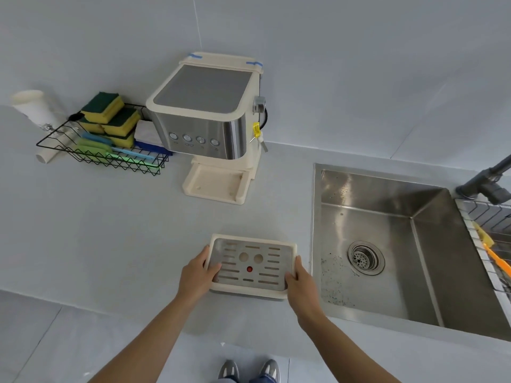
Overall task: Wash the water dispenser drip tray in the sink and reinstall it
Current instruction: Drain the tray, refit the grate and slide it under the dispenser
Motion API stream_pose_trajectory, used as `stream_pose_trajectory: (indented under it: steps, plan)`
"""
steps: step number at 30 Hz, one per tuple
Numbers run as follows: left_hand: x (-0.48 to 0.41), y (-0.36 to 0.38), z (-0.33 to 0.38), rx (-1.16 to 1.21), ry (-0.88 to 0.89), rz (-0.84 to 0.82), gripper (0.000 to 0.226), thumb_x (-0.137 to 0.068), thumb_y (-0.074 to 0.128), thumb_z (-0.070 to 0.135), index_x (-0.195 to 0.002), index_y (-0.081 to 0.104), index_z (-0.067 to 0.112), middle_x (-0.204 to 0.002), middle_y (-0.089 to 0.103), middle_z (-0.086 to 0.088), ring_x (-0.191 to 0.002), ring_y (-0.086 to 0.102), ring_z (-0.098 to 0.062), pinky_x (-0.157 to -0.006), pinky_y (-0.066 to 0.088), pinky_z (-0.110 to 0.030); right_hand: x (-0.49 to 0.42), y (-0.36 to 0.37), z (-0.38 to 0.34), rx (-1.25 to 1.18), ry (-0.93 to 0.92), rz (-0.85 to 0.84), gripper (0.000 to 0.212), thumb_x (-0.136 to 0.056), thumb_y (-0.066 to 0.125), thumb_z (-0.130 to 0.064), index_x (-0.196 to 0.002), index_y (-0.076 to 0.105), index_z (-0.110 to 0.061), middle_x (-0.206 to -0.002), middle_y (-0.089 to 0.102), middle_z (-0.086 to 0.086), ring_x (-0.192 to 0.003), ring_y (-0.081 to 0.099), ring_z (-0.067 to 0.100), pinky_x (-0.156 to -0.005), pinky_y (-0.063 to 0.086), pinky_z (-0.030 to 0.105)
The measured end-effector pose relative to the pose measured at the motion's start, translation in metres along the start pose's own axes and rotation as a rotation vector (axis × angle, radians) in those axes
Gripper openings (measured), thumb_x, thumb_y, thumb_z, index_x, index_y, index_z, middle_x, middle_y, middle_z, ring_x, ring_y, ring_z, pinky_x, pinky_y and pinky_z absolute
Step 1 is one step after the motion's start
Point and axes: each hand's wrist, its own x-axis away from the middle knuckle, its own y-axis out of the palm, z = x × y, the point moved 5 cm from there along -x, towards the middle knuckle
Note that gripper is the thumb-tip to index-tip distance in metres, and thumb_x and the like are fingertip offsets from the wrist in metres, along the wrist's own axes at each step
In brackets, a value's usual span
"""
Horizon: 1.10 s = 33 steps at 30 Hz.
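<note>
The cream drip tray point(250, 265) with its slotted metal grate and a red dot lies near the counter's front edge, left of the sink. My left hand point(197, 273) grips its left side, thumb on the grate. My right hand point(300, 280) grips its right side. The cream and steel water dispenser point(206, 117) stands at the back of the counter, and its base slot point(215, 186) is bare. The steel sink point(392, 244) is to the right, with a round drain strainer point(365, 257) and dark specks on its floor.
A black wire basket point(102, 145) with yellow-green sponges and brushes sits left of the dispenser, a white cup point(33, 106) beside it. A dark faucet point(489, 181) and a wire rack point(489, 239) with an orange brush sit at the sink's right.
</note>
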Motion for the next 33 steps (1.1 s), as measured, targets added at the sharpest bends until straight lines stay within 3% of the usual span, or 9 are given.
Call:
stream_pose_trajectory:
  steps: [3,6,13,18,20,23,27,33]
  plan:
    - [-0.006,-0.017,0.003,0.023,0.000,0.038,0.039,-0.090,0.053,0.017,-0.128,0.050,0.012,-0.112,0.066,-0.008,-0.096,0.060,-0.022,-0.078,0.045,-0.026,-0.006,0.005,-0.019,-0.011,-0.012,-0.033,0.048,-0.097,0.029,-0.004,-0.141,0.032,-0.024,-0.120,0.059,0.002,-0.100,0.054,0.016,-0.092,0.050,0.034]
    - [-0.019,-0.039,0.006,0.024,0.002,0.066,0.036,-0.089,0.053,0.017,-0.125,0.052,0.011,-0.109,0.067,-0.009,-0.095,0.061,-0.024,-0.079,0.046,-0.030,-0.018,0.016,-0.039,-0.025,-0.024,-0.056,0.045,-0.095,0.029,-0.001,-0.134,0.041,-0.021,-0.112,0.059,-0.001,-0.098,0.055,0.016,-0.090,0.051,0.033]
    - [-0.073,-0.088,0.009,0.001,0.039,0.076,0.025,-0.088,0.055,0.017,-0.112,0.057,0.011,-0.097,0.069,-0.010,-0.087,0.063,-0.025,-0.075,0.047,-0.032,-0.063,0.056,-0.082,-0.027,-0.041,-0.049,0.042,-0.095,0.029,-0.003,-0.128,0.046,-0.021,-0.097,0.059,-0.006,-0.083,0.055,0.009,-0.065,0.047,0.015]
    - [-0.121,-0.112,0.005,-0.015,0.053,0.058,0.027,-0.088,0.055,0.019,-0.113,0.056,0.009,-0.098,0.068,-0.012,-0.086,0.062,-0.025,-0.076,0.046,-0.032,-0.095,0.085,-0.109,-0.048,-0.011,0.015,0.034,-0.094,0.030,-0.004,-0.112,0.054,-0.019,-0.090,0.062,-0.004,-0.079,0.056,0.007,-0.060,0.044,0.014]
    - [-0.139,-0.116,0.002,-0.009,0.042,0.034,0.033,-0.088,0.055,0.020,-0.118,0.054,0.007,-0.100,0.068,-0.015,-0.091,0.063,-0.029,-0.082,0.048,-0.036,-0.106,0.093,-0.115,-0.054,0.013,0.047,0.032,-0.094,0.029,-0.006,-0.109,0.055,-0.017,-0.096,0.063,0.002,-0.085,0.059,0.015,-0.066,0.046,0.019]
    - [-0.162,-0.117,-0.002,-0.019,0.026,-0.017,0.041,-0.089,0.054,0.021,-0.127,0.049,0.006,-0.108,0.066,-0.020,-0.101,0.061,-0.034,-0.092,0.048,-0.045,-0.120,0.103,-0.119,-0.043,0.063,0.091,0.038,-0.095,0.026,-0.006,-0.121,0.053,-0.015,-0.104,0.062,0.005,-0.099,0.058,0.023,-0.080,0.048,0.028]
    - [-0.184,-0.111,-0.005,-0.021,0.035,-0.067,0.043,-0.089,0.054,0.021,-0.129,0.047,0.006,-0.110,0.066,-0.021,-0.102,0.061,-0.035,-0.093,0.047,-0.044,-0.135,0.106,-0.118,-0.002,0.099,0.140,0.044,-0.094,0.026,-0.005,-0.132,0.046,-0.015,-0.115,0.061,0.007,-0.104,0.056,0.025,-0.091,0.049,0.035]
    - [-0.206,-0.103,-0.012,-0.038,0.034,-0.112,0.046,-0.089,0.054,0.022,-0.130,0.046,0.004,-0.115,0.064,-0.023,-0.106,0.060,-0.036,-0.096,0.045,-0.044,-0.146,0.110,-0.116,0.019,0.134,0.154,0.042,-0.093,0.027,-0.004,-0.126,0.051,-0.015,-0.113,0.062,0.008,-0.106,0.057,0.029,-0.094,0.050,0.040]
